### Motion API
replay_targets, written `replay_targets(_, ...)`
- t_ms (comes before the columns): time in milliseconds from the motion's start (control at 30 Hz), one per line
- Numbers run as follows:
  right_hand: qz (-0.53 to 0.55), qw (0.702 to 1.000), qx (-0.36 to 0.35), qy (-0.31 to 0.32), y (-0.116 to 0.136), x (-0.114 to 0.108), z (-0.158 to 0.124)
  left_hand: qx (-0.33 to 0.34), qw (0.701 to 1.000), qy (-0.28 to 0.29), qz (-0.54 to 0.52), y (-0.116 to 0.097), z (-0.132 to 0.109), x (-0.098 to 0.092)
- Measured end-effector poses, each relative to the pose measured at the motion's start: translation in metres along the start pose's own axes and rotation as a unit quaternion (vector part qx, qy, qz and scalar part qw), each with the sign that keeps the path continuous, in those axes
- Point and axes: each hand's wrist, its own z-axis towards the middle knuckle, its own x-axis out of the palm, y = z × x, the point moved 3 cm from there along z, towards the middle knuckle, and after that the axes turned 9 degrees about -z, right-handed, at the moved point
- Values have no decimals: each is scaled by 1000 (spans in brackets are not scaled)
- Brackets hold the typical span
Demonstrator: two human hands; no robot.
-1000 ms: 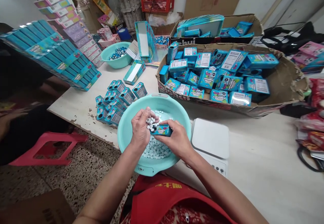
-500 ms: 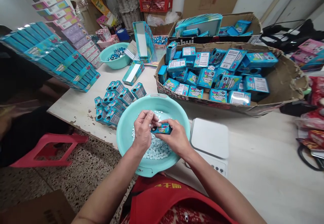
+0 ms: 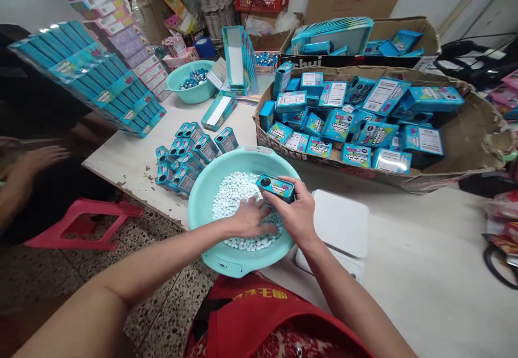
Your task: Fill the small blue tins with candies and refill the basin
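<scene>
A large turquoise basin [image 3: 201, 201] holds many small white candies [image 3: 229, 198]. Over its right side, my right hand [image 3: 298, 212] grips a small blue candy box [image 3: 279, 187], tilted so that the dark round hole in its end shows. My left hand [image 3: 251, 218] lies palm down on the candies just below the box, its fingers spread and somewhat blurred. Left of the basin stands a cluster of similar blue boxes [image 3: 186, 177], several with round holes facing up.
A white scale [image 3: 342, 223] sits right of the basin. Behind it stands a torn cardboard box [image 3: 457, 177] full of blue boxes. A smaller basin [image 3: 194, 96] holds shiny wrapped pieces. Stacked display trays [image 3: 93, 77] lean at left, near another person's hand [image 3: 44, 155] and a pink stool [image 3: 81, 228].
My left hand has come away from the box's end and gone down onto the candies, its fingers spreading. My right hand has raised the box slightly and moved it right.
</scene>
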Motion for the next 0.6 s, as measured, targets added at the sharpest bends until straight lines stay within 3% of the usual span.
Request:
replay_targets(67,-19,1000,6,0,-1,2,1,-2,996,72,50,-10,-5,12)
replay_targets(167,-42,999,-2,3,-1,3,1,15,988,137,75,-17,-21,13)
replay_targets(267,-50,999,-6,6,-1,3,2,21,978,168,118,-10,-39,5)
replay_targets(367,-47,999,-6,17,-2,4,2,-29,975,170,141,4,-48,-2)
replay_targets(467,-44,998,-13,34,-1,4,2,-102,981,128,103,20,-49,-9)
replay_targets(533,-44,998,-22,49,1,2,0,-133,990,51,17,26,-47,-17)
replay_targets(600,-47,996,-31,68,3,1,-4,-160,976,-53,-139,28,-47,-28)
